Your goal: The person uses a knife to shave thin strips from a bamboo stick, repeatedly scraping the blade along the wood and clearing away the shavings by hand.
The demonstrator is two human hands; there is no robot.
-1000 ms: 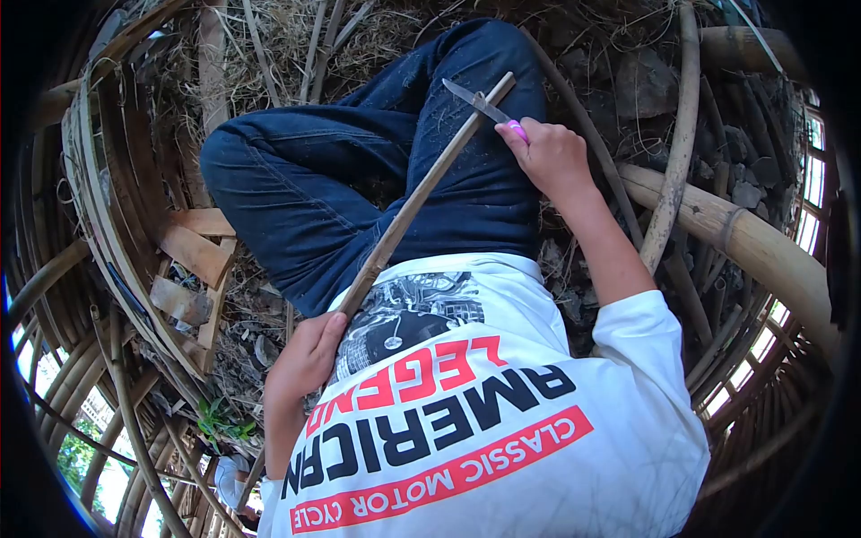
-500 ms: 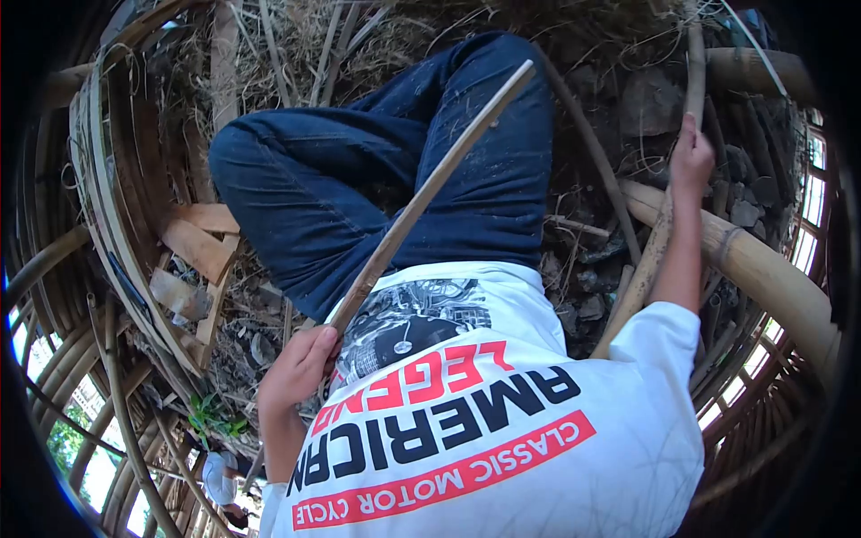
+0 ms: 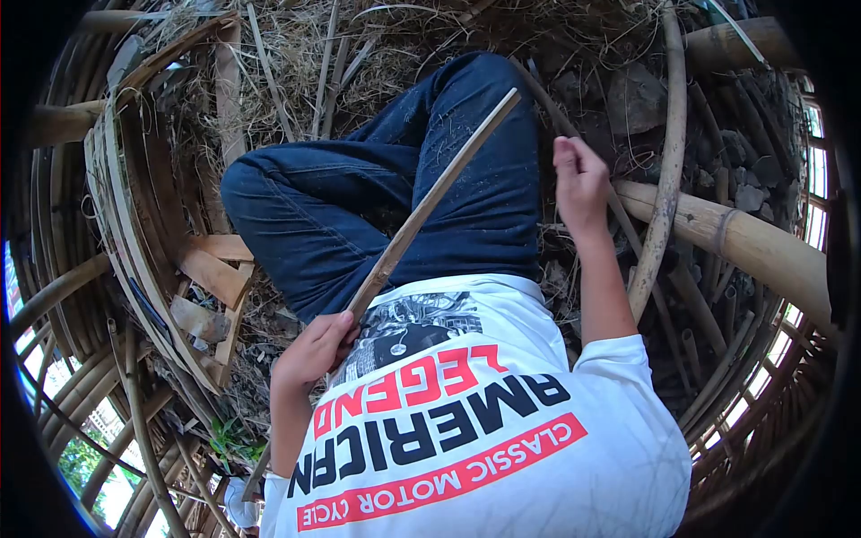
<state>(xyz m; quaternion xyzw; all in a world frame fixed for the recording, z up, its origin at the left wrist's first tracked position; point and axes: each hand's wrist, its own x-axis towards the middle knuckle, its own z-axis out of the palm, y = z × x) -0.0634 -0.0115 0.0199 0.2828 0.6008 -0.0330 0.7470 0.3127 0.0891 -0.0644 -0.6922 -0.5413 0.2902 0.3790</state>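
My left hand (image 3: 314, 350) is closed around the lower end of a thin split bamboo strip (image 3: 439, 188), close to my waist. The strip slants up across my jeans (image 3: 484, 215), its far end over my knee. My right hand (image 3: 583, 188) is beside my right thigh, its fingers curled, with nothing visible in them. Right of that hand stands a long curved bamboo pole (image 3: 673, 134), apart from it. A darker thin stick (image 3: 623, 220) passes behind my right hand.
A thick bamboo pole (image 3: 771, 247) lies across the right side. Several curved split strips (image 3: 148, 278) and wood offcuts (image 3: 215, 273) are at left. Dry straw (image 3: 404, 54) and stones (image 3: 637, 99) cover the ground. Slatted bamboo walls curve around me; part of another person (image 3: 240, 502) shows at lower left.
My right hand has let go of the curved bamboo pole and moved left toward my thigh. The left hand keeps its hold on the strip. The view has shifted slightly.
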